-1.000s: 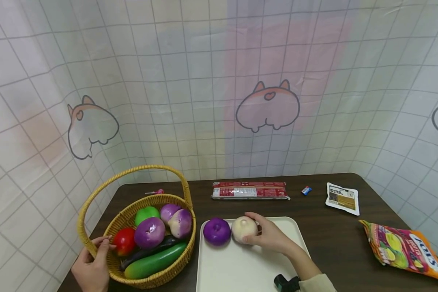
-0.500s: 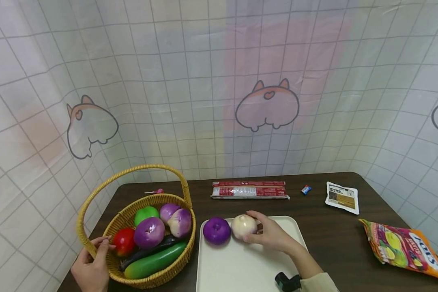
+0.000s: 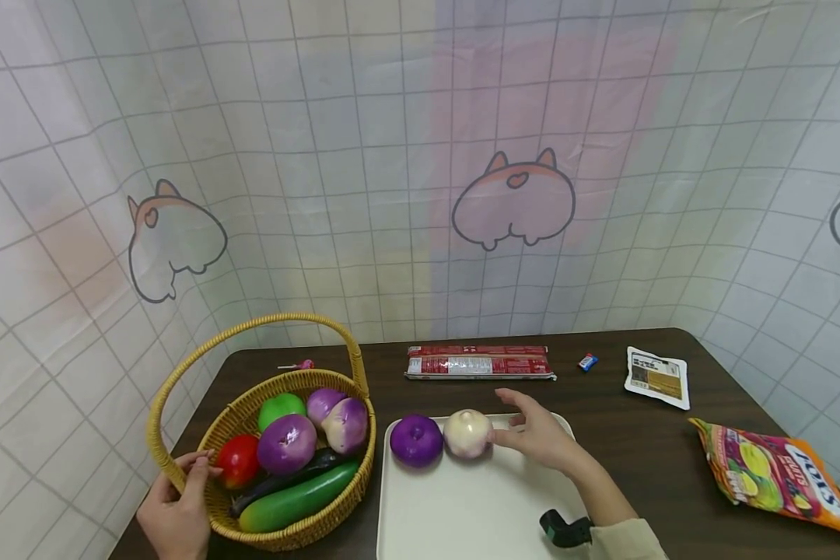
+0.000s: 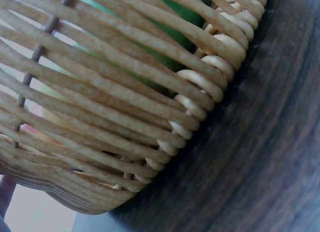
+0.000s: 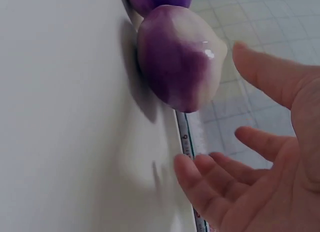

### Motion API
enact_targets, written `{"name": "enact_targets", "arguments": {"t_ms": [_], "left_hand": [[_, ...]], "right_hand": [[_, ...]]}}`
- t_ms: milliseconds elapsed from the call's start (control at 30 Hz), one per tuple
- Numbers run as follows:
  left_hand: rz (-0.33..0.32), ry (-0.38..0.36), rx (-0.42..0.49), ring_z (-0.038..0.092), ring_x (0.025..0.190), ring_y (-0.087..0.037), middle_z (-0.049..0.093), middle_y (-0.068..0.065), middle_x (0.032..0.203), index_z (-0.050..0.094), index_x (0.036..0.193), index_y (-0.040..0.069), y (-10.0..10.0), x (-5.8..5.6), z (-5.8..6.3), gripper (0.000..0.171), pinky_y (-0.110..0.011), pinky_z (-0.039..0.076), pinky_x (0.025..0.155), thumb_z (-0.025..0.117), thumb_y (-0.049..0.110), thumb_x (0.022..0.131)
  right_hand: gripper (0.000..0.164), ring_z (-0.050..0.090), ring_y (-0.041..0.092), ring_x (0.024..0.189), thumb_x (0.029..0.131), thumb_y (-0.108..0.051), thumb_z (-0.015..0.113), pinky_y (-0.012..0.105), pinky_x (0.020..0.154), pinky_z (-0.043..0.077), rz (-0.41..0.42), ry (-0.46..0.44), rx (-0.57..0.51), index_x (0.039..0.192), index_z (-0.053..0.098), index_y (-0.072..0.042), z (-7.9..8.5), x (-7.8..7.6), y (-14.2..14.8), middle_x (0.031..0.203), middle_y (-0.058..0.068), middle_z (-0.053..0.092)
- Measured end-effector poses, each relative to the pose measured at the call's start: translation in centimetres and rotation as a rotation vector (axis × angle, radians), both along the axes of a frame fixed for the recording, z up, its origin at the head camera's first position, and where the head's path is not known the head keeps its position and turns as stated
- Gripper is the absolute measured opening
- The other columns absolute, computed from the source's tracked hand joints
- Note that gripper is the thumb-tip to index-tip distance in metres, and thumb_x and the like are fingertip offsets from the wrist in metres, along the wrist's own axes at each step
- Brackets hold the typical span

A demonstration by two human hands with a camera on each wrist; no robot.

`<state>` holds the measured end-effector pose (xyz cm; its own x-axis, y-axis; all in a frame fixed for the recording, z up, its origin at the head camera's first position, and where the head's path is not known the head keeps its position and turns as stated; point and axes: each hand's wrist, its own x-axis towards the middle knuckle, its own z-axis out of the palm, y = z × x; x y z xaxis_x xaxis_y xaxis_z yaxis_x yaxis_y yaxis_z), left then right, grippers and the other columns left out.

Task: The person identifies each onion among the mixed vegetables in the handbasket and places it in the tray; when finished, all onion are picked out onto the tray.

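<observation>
My left hand (image 3: 180, 505) grips the left side of the wicker basket (image 3: 325, 529), where its handle meets the rim. Inside lie a red tomato (image 3: 239, 462), a green pepper-like piece (image 3: 281, 408), purple-and-white round vegetables (image 3: 287, 445), a dark eggplant (image 3: 290, 476) and a green cucumber (image 3: 299, 498). On the white tray (image 3: 455, 521) sit a dark purple onion (image 3: 416, 441) and, beside it, a white-and-purple turnip-like vegetable (image 5: 177, 59). Just right of the latter, my right hand (image 3: 539, 435) is spread with nothing in it; the right wrist view shows its fingers apart from the vegetable.
Behind the tray lie long red packets (image 3: 479, 362), a small blue-and-red wrapped piece (image 3: 588, 362) and a white pouch (image 3: 658, 378). A colourful candy bag (image 3: 777, 476) lies at the right. A pink lollipop (image 3: 306, 364) is behind the basket, on the dark wooden table (image 3: 623, 443).
My right hand has let go of the turnip-like vegetable and drawn back to the right, its fingers opening. The vegetable stays on the tray. The left hand has kept its grip on the basket.
</observation>
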<state>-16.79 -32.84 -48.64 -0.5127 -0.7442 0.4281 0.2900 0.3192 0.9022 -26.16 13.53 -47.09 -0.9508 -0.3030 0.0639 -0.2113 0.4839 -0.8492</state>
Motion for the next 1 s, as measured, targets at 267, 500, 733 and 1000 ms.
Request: {"name": "enact_targets", "arguments": {"t_ms": [267,500,733,1000], "left_hand": [[0.034,-0.050,-0.051,0.061,0.053,-0.003,0.071,0.007,0.074,0.070,0.095,-0.009,-0.4,0.0,0.1,0.014,-0.012,0.045,0.058,0.068,0.003,0.090],[0.033,-0.052,-0.054,0.060,0.052,-0.003,0.070,0.010,0.071,0.069,0.093,-0.010,-0.4,0.0,0.3,0.013,-0.012,0.045,0.056,0.067,0.002,0.090],[0.048,-0.067,-0.094,0.060,0.051,-0.001,0.068,0.008,0.067,0.071,0.092,-0.008,-0.4,-0.2,0.0,0.014,-0.013,0.043,0.052,0.068,0.006,0.091],[0.031,-0.061,-0.080,0.059,0.052,-0.001,0.067,0.010,0.066,0.069,0.092,-0.010,-0.3,-0.1,-0.1,0.013,-0.013,0.040,0.049,0.068,0.003,0.090]], "right_hand": [[0.069,0.052,0.038,0.119,0.082,-0.019,0.080,0.047,0.092,0.051,-0.191,0.170,0.038,0.141,0.047,-0.007,1.2,0.5,-1.1,0.141,0.015,0.047],[0.062,0.055,0.030,0.113,0.080,-0.015,0.081,0.045,0.090,0.052,-0.189,0.316,-0.044,0.135,0.053,-0.009,2.5,1.4,-3.1,0.134,0.008,0.055],[0.056,0.055,0.022,0.112,0.079,-0.012,0.082,0.042,0.091,0.051,-0.096,0.352,-0.124,0.130,0.058,-0.012,3.0,2.4,-5.8,0.130,0.002,0.057],[0.054,0.058,0.020,0.109,0.080,-0.008,0.080,0.040,0.090,0.053,0.029,0.320,-0.166,0.128,0.058,-0.014,2.4,3.4,-9.3,0.128,0.002,0.057]]}}
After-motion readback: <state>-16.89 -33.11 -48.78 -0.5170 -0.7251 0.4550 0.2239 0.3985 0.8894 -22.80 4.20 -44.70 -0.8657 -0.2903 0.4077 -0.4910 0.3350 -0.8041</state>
